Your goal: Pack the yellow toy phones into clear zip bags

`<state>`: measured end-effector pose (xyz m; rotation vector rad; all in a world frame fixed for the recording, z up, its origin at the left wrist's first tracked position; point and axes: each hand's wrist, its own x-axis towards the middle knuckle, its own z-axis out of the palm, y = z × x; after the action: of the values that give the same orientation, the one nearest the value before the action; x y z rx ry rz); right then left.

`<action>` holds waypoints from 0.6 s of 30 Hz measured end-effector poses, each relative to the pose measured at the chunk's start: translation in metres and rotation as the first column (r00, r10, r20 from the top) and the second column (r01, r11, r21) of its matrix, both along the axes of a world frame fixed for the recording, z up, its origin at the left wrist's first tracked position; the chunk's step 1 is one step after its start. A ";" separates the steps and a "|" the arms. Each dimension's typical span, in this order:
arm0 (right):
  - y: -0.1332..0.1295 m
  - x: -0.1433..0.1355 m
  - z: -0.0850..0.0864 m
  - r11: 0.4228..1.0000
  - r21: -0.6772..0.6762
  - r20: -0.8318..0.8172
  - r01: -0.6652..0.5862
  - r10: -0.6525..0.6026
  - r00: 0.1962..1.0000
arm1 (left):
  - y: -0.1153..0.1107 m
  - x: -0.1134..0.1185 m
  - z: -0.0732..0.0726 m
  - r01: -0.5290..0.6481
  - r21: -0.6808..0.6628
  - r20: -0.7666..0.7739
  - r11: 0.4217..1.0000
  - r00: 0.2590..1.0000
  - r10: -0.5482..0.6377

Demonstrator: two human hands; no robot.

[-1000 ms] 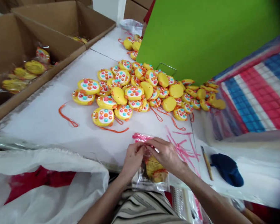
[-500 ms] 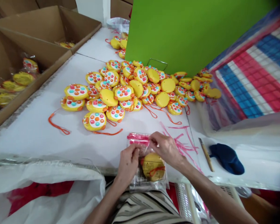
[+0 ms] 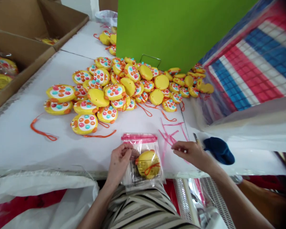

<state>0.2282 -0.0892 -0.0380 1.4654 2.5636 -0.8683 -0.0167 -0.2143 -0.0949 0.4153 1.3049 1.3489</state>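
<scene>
At the table's front edge lies a clear zip bag [image 3: 139, 138] with a pink seal strip across its top. Inside it is a yellow duck-shaped toy [image 3: 148, 162], its plain back up, with an orange cord loop. My left hand [image 3: 120, 159] pinches the left side of this bag below the seal. To the right of the bag, my right hand [image 3: 192, 154] hovers over thin pink plastic strips [image 3: 169, 136], fingers curled together. Whether a strip is between its fingertips is too small to tell.
Many yellow toys [image 3: 97, 97] with coloured dots are piled mid-table. Behind stands a green panel [image 3: 181, 28]. Cardboard boxes [image 3: 21, 44] with bagged toys are at left. A dark blue cloth item [image 3: 219, 150] and a partly hidden wooden-handled tool [image 3: 195, 138] lie at right.
My right hand has left the bag's top and moved right to the pink strips. My left hand still holds the bag, whose top now lies flat. The view has shifted right.
</scene>
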 end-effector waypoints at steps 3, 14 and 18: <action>-0.005 -0.040 -0.008 0.997 -0.054 -0.198 0.048 -0.057 0.978 | 0.000 0.000 -0.002 0.009 0.016 0.010 1.000 1.000 -0.009; -0.007 -0.046 -0.048 0.933 -0.352 -0.438 0.073 -0.233 0.868 | -0.002 -0.003 -0.002 0.068 0.000 -0.160 0.998 0.985 -0.067; -0.015 -0.044 -0.054 0.961 -0.263 -0.418 0.082 -0.190 0.889 | -0.001 -0.002 0.001 0.046 0.000 -0.200 0.999 0.979 -0.045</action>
<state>0.1843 -0.1044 -0.0919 1.5332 2.5297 -1.6384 -0.0190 -0.2155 -0.0940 0.5928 1.4480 1.2979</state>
